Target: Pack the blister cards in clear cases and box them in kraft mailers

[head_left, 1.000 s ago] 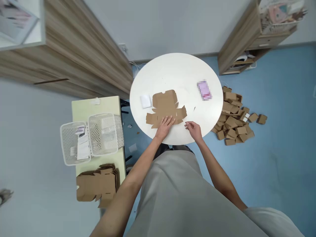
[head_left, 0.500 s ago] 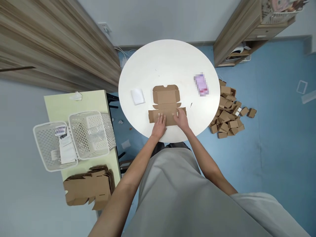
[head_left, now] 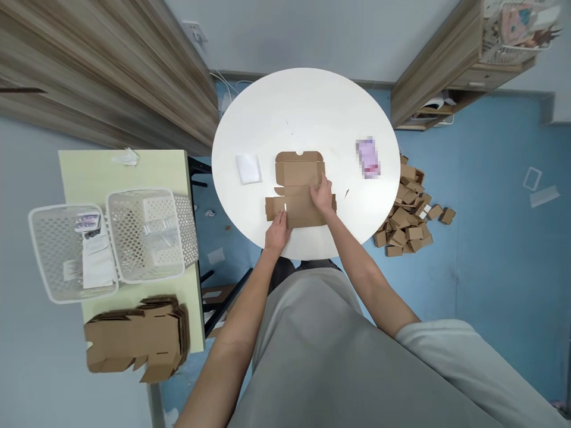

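Observation:
A flat brown cardboard box blank [head_left: 298, 178] lies on the round white table [head_left: 307, 113], its near panel folded up. My left hand [head_left: 277, 230] grips the near left edge of that panel, fingers closed on it. My right hand [head_left: 322, 195] presses on the right side of the blank near the fold, fingers curled over the cardboard. A small white packet [head_left: 248, 169] lies left of the blank, and a pink blurred item [head_left: 368, 157] lies to the right.
A pale green side table [head_left: 89, 172] at left holds two white mesh baskets [head_left: 147, 235] and a stack of flat cardboard blanks [head_left: 136, 339]. A pile of folded brown boxes [head_left: 408, 217] lies on the blue floor right of the table. Wooden cabinets stand behind.
The blank was turned square to me and its near panel folded up. My right hand moved from the bare table onto the cardboard; my left slid to the near left edge.

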Demonstrator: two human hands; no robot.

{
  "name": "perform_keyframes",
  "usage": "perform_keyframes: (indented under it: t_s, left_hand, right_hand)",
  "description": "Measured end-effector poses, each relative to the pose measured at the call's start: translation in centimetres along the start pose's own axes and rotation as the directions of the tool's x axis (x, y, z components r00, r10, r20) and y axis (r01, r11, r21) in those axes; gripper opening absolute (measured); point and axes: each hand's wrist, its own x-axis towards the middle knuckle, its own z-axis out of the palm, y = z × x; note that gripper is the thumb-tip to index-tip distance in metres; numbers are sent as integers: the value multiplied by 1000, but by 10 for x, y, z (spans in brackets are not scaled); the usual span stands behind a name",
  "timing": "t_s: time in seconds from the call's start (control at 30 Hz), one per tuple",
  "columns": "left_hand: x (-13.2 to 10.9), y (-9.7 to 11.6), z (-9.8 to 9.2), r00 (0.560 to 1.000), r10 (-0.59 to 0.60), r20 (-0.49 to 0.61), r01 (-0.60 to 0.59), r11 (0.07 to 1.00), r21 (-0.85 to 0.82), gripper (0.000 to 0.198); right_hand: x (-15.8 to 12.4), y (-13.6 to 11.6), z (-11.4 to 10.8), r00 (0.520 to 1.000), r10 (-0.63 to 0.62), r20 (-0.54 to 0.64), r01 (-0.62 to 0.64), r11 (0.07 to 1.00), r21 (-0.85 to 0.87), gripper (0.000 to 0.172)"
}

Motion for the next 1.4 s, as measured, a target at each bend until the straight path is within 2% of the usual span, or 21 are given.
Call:
perform_keyframes:
  t_s: [0.1,0.27,0.33,0.53,0.6,0.7,0.77,0.97,1.03,1.13,1.27,1.4]
  left_hand:
    - [2,-2,-3,1000,9,-15,-10,1000,-21,73]
    - [5,0,-9,1000,-18,-19,17,998,-63,66]
    - [6,1,-10,999,-38,-34,35,996,-88,68]
    - [7,2,-10,989,-137,-60,121,969,-215,82]
    - [9,0,-11,980,-180,-82,154,955,-253,90]
    - [17,-6,-18,967,-225,-122,184,942,-281,103]
    - [25,-11,-26,969,-211,-127,171,947,-272,101]
    - [40,-9,-45,998,-51,-42,47,994,-94,67]
    - [37,-3,-43,998,-47,-45,44,998,-51,57]
    - [28,1,-36,988,-72,-140,72,997,-7,50]
    - [15,-2,-29,971,-146,-188,128,986,-105,52]
    - [6,1,-29,970,-123,-208,80,976,-205,62]
  right_hand:
    - [1,2,-1,998,-64,30,63,997,36,72]
    - [-11,6,-17,991,-32,130,27,999,42,67]
    - [-24,9,-25,978,-44,202,43,999,9,78]
    - [-73,25,-35,915,-65,398,148,972,-181,138]
    - [-84,30,-34,912,-61,407,160,964,-212,145]
    - [-90,33,-31,917,-61,394,158,963,-220,141]
    - [-89,32,-31,915,-60,400,164,959,-232,136]
    - [-83,28,-33,889,-55,454,205,935,-289,127]
    - [-82,27,-33,886,-64,459,223,927,-302,126]
    - [-81,25,-33,885,-73,460,239,919,-313,125]
    - [-81,21,-32,883,-69,464,241,916,-322,122]
    - [-83,21,-29,887,-75,456,242,916,-320,120]
